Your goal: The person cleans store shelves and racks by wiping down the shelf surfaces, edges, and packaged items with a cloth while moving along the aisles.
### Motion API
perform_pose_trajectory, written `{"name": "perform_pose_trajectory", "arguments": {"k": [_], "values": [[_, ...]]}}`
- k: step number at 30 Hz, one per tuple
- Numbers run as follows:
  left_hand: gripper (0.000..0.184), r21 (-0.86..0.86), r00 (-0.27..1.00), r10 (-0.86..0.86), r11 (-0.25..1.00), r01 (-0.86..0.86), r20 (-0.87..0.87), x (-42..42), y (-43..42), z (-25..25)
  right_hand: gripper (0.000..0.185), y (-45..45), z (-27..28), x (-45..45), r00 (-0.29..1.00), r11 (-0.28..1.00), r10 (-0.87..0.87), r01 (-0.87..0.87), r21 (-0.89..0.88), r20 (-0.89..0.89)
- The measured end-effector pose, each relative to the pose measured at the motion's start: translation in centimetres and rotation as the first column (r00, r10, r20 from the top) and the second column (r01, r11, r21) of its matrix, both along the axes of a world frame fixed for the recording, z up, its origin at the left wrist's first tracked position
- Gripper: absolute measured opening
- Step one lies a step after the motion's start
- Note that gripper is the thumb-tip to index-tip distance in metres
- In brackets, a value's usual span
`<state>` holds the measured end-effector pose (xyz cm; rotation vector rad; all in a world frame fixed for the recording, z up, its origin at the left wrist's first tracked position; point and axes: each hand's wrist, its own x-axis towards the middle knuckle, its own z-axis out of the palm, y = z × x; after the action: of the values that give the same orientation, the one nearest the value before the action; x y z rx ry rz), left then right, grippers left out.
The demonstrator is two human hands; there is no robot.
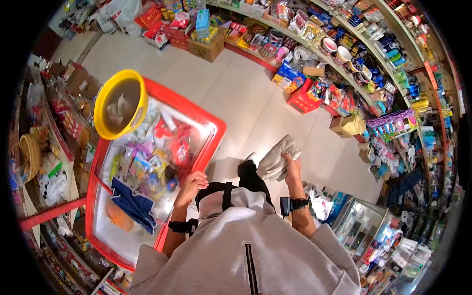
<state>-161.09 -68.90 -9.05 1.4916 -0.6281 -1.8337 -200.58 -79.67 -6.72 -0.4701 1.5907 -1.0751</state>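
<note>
A crumpled grey cloth (278, 158) hangs from my right hand (292, 164), whose fingers are wrapped round its right side, out over the tiled floor. My left hand (196, 183) is beside the red rim of a freezer-like case (211, 132), with its fingers curled and nothing visible in them. Through the case's top, colourful packets (155, 160) show. A dark blue cloth (133, 204) lies on the case's lower part. On the far left corner stands a yellow bucket (101, 110) holding murky water and a pale submerged cloth (121, 110).
Packed shelves (305, 42) curve along the back and right. Cardboard boxes (208, 48) and a red box (303, 98) stand on the floor at their foot. A glass display case (361, 223) is at lower right. More shelves with a wicker basket (30, 156) are at left.
</note>
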Motion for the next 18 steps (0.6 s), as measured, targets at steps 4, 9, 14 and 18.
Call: {"name": "perform_pose_trajectory", "arguments": {"k": [4, 9, 14, 18], "values": [[0.029, -0.093, 0.996, -0.014, 0.995, 0.022, 0.084, -5.8, -6.2, 1.6, 0.036, -5.3, 0.2, -6.3, 0.998, 0.998, -0.035, 0.038, -0.041, 0.054], [0.036, -0.121, 0.99, -0.052, 0.99, 0.068, 0.129, -10.3, -12.5, 2.6, 0.04, -10.7, -0.4, -12.1, 0.99, 0.996, -0.079, 0.084, -0.04, 0.117], [0.045, -0.059, 0.992, -0.062, 0.996, 0.069, 0.109, -12.7, -18.2, 0.8, 0.041, -16.2, 0.0, -15.1, 0.994, 0.999, -0.052, 0.052, -0.005, 0.097], [0.036, -0.008, 0.996, -0.013, 1.0, 0.014, 0.091, -14.8, -24.1, -0.8, 0.043, -22.2, 0.3, -16.5, 0.999, 1.0, -0.009, 0.009, -0.009, 0.039]]}}
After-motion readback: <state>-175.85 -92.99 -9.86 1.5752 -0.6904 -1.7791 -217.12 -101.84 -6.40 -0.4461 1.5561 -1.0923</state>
